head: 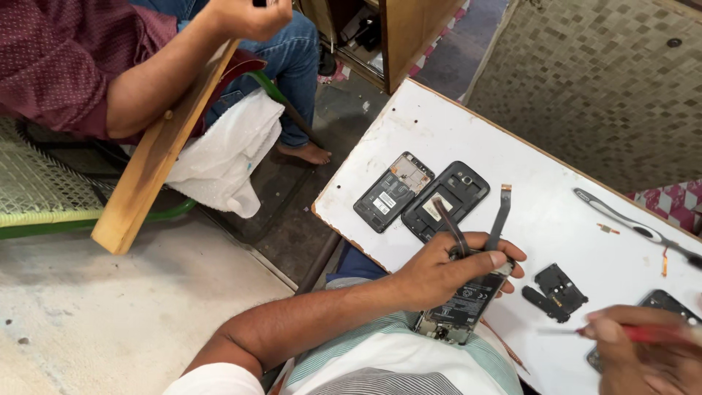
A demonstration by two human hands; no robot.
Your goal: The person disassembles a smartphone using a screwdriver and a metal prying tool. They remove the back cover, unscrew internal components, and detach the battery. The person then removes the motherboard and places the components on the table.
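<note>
At lower centre of the frame my left hand [446, 274] clamps the opened phone [462, 303] while my right hand [643, 358], lower right, pinches a red-handled tool [643, 334], and I judge a slip could tear the loose flex ribbon [500, 216] sticking up.

small phone repair stall by the look of it, worn white worktable [453, 139], two opened phone shells [420, 194] just beyond the left hand's fingers [504, 260], loose flex cable [499, 216], black cover plates [557, 291], maybe a toothbrush [636, 228] for cleaning, tiled floor [607, 80]
</note>
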